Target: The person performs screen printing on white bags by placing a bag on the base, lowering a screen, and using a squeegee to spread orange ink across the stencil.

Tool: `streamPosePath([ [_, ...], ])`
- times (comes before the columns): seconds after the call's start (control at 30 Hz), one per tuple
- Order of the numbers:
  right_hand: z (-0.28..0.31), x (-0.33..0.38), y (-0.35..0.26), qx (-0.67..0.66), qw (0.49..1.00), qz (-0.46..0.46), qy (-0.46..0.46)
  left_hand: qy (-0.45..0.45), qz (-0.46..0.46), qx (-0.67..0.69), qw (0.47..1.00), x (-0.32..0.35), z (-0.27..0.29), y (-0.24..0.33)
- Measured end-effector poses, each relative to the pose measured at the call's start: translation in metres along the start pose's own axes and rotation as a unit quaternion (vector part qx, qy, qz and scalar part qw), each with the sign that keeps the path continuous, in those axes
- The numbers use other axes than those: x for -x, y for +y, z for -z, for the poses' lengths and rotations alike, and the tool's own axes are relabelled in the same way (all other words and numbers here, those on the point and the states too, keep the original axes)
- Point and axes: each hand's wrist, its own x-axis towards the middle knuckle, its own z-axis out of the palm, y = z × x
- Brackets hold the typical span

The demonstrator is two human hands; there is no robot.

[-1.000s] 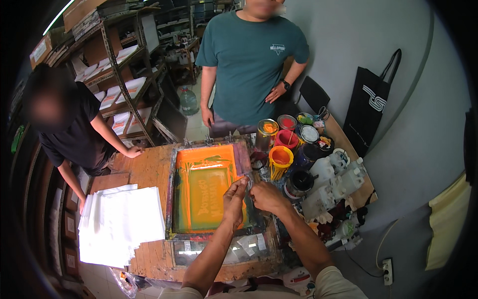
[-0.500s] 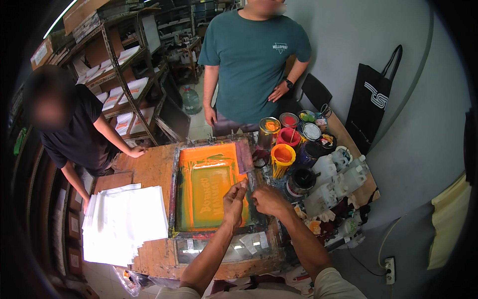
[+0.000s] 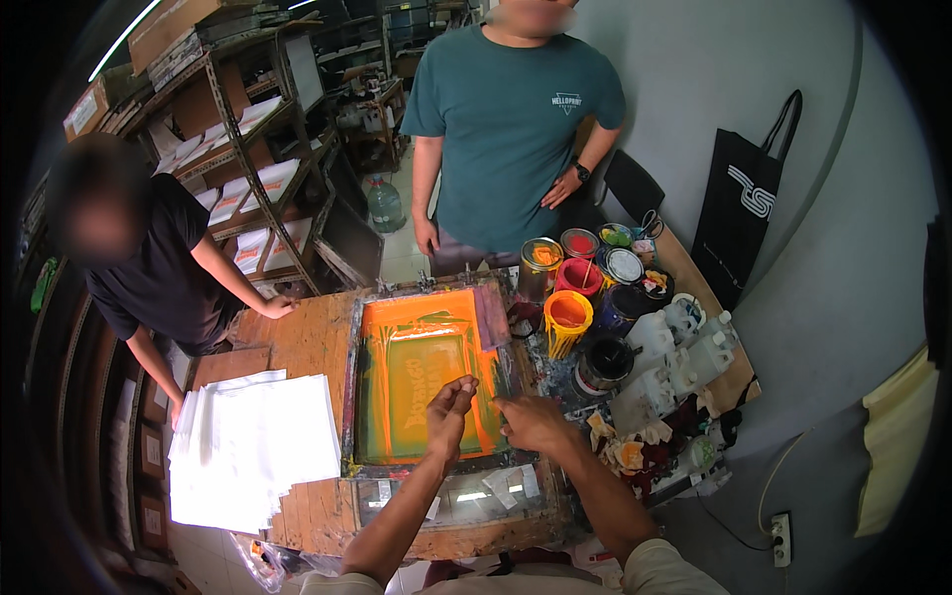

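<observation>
Dark-topped co-worker (image 3: 159,263): far L, leaning in, w/ resting hand (image 3: 281,306) on table (image 3: 302,342).

Paper stack (image 3: 253,446): white, loosely squared, on L side of table, just beside printing screen (image 3: 392,421).

Printing screen: flat on table, b/w paper stack & ink tubs (image 3: 578,283); dark frame, green-&-orange mesh, faint lettering mid-area.

Orange ink (image 3: 426,305): thickest along screen's far end; shiny, prob. wet.

Left hand (image 3: 448,416): above screen's R half; thumb & fingertips brought together, pointing up & slightly R; can't tell if anything thin is pinched there.

Teal-shirted co-worker (image 3: 511,129): standing opp., beyond screen, facing this way.

Right hand (image 3: 535,426): near screen's R edge, apart from left hand; fingers curled, index extended toward left hand; can't tell if gripping anything.

Ink tubs: clustered R of screen, incl. yellow tub (image 3: 563,345) w/ orange contents, drips down side.

Jugs (image 3: 650,392): translucent, grouped R of tubs.

Black tote (image 3: 734,218): hanging far R.

Step at screen: prob. brief fingertip work above inked mesh, w/o any spreading of ink; judged from hand pose only.

Next move over ink: by judgement, calls for wrists kept high, clear of wet-looking mesh, & clean fingertips before any paper contact.
</observation>
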Motion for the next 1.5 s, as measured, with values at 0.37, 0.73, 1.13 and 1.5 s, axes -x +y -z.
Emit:
streamPosePath([
  [0.37,0.052,0.026,-0.042,-0.247,0.916,0.226,0.220,-0.001,-0.008,-0.012,1.000,0.000,0.034,0.002],
  [0.73,0.037,0.032,-0.063,-0.324,0.784,0.170,0.501,0.011,-0.003,-0.018,1.000,0.008,0.052,0.013],
  [1.13,-0.018,0.108,-0.259,-0.520,0.595,0.613,0.001,-0.162,-0.023,-0.174,0.971,0.040,0.077,0.058],
  [1.5,-0.067,0.117,-0.268,-0.521,0.663,0.536,-0.055,-0.362,-0.039,-0.359,0.859,0.115,0.122,0.123],
])
